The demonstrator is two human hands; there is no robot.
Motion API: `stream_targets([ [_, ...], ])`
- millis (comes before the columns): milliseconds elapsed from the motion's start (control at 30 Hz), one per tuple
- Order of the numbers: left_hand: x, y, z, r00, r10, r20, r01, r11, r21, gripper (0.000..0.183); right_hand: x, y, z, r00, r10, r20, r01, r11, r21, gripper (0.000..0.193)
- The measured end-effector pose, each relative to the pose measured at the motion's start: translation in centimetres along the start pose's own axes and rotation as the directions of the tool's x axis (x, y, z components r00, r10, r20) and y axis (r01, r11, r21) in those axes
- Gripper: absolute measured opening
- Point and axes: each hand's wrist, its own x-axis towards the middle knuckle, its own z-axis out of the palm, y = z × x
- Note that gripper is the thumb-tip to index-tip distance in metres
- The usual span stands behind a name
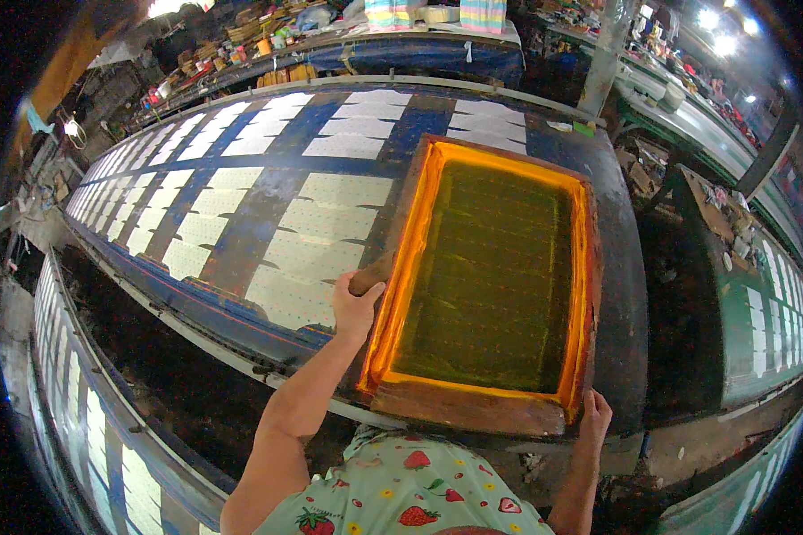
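A wooden printing screen frame with an orange-edged, dark yellow-green mesh lies flat on a long blue printing table. My left hand grips the frame's left rail about halfway up. My right hand holds the frame's near right corner. Several pale dotted cloth panels lie in rows on the table to the left of the frame, running far back.
A second long table with white panels runs along the lower left. Green tables stand on the right across a dark aisle. A post rises behind the table, and cluttered shelves fill the back.
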Motion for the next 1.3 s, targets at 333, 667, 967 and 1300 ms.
stream_targets([
  [333,-2.2,1.3,2.8,0.999,-0.047,0.018,0.048,0.998,-0.045,0.047,1.8,4.1,-3.4,0.999,-0.027,0.04,0.029,0.999,-0.033,0.06],
  [667,-1.3,-1.9,3.3,0.993,-0.095,0.07,0.097,0.995,-0.026,0.046,-3.1,-2.0,-2.2,0.911,-0.372,0.181,0.401,0.688,-0.605,0.048],
  [967,1.8,5.5,-2.1,0.762,0.644,0.07,-0.632,0.715,0.3,0.009,-11.4,-9.0,4.3,0.428,-0.43,0.795,0.891,0.35,-0.29,0.063],
  [1300,-6.1,26.8,-12.2,0.441,0.853,-0.281,-0.21,-0.206,-0.956,0.062,-8.2,-9.5,8.3,0.375,-0.545,0.75,0.924,0.153,-0.351,0.051],
])
